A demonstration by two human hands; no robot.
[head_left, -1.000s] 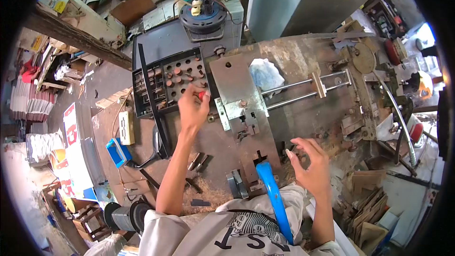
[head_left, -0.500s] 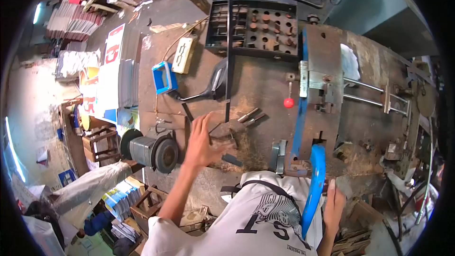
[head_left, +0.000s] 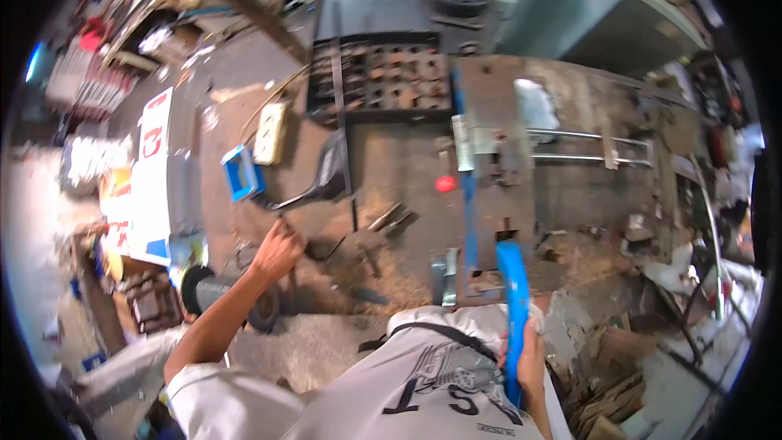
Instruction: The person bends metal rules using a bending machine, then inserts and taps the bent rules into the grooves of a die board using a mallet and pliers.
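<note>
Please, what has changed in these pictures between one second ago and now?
The left hand let go of the red knob, now swung to the near side, and moved left and nearer; blur hides whether it holds anything. The right hand came down to the blue handle, seemingly gripping it. The mirror and blue frame stayed.

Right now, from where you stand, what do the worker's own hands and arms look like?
The left hand and right hand show no gloves. The left forearm is bare up to a short, pale sleeve, part of a light shirt with dark lettering. Blur hides finer details.
</note>
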